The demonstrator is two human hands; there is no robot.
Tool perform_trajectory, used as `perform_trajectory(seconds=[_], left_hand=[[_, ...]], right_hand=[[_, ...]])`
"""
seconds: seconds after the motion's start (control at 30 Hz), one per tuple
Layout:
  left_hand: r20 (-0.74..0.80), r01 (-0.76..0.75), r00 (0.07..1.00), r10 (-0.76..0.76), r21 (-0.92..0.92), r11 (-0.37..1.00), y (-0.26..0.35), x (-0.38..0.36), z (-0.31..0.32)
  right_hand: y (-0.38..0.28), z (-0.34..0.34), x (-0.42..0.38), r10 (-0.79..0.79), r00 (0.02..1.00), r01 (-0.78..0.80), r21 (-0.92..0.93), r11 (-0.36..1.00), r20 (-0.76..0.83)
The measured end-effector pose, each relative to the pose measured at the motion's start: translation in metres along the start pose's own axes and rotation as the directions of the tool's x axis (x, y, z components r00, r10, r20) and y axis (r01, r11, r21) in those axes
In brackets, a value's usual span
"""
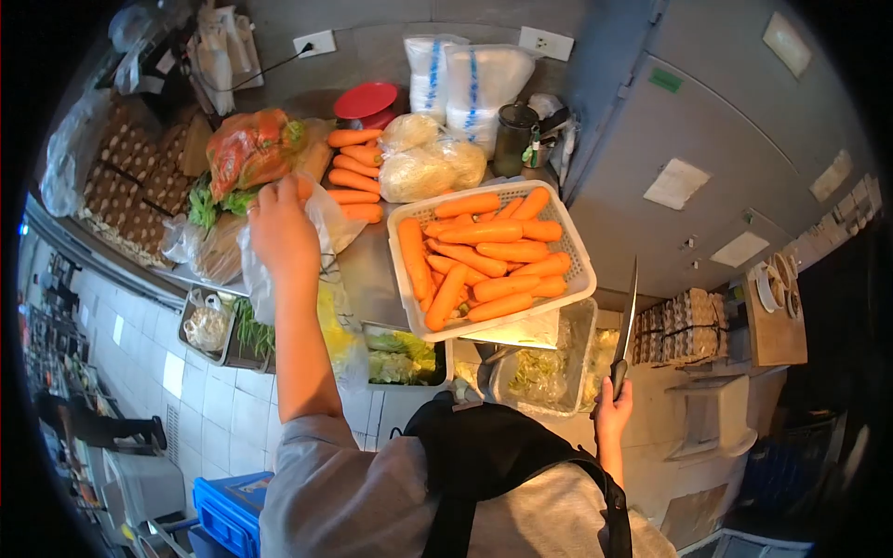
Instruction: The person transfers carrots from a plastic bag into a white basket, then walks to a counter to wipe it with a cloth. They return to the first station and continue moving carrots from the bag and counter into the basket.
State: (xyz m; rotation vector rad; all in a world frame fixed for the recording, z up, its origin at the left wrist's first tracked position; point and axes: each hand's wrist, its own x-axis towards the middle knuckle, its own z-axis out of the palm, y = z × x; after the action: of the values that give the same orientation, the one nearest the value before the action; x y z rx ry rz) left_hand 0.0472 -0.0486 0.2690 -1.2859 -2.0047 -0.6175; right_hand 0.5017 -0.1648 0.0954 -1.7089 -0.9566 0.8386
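My left hand (279, 223) reaches over the counter, its fingers closed on a clear plastic bag (327, 219) that spreads on both sides of my wrist. A bit of orange shows beside the fingertips, perhaps a carrot; the fingers partly hide it. Several loose carrots (354, 177) lie just to the right of that hand. Low on the right, my right hand (612, 414) grips the black handle of a long knife (628, 316), blade pointing up and away from me. Between the hands stands a white plastic basket (584, 270) heaped with whole carrots (484, 251).
Bagged peppers (251, 149), a red round scale (366, 100), wrapped pale bundles (433, 167) and white bags (479, 88) stand along the back. Below the counter are a crate of leafy greens (402, 363) and a clear tub (549, 372). Egg trays (684, 325) are stacked at right.
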Motion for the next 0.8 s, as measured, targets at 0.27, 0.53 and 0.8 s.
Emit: perform_trajectory(seconds=[0.27, 0.53, 0.8], left_hand=[[0.132, -0.169, 0.958, 0.254, -0.457, 0.873, 0.066, -0.019, 0.027], [0.253, -0.466, 0.812, 0.525, -0.26, 0.846, 0.064, 0.009, -0.066], [0.234, -0.105, 0.86, 0.454, -0.789, 0.605, 0.059, 0.024, -0.121]], right_hand=[[0.003, -0.001, -0.007, -0.302, 0.953, 0.3, -0.068, 0.951, -0.023], [0.0, -0.013, -0.018, -0.147, 0.989, 0.147, -0.049, 0.988, 0.016], [-0.009, -0.011, -0.02, -0.115, 0.993, 0.113, 0.087, 0.99, 0.022]])
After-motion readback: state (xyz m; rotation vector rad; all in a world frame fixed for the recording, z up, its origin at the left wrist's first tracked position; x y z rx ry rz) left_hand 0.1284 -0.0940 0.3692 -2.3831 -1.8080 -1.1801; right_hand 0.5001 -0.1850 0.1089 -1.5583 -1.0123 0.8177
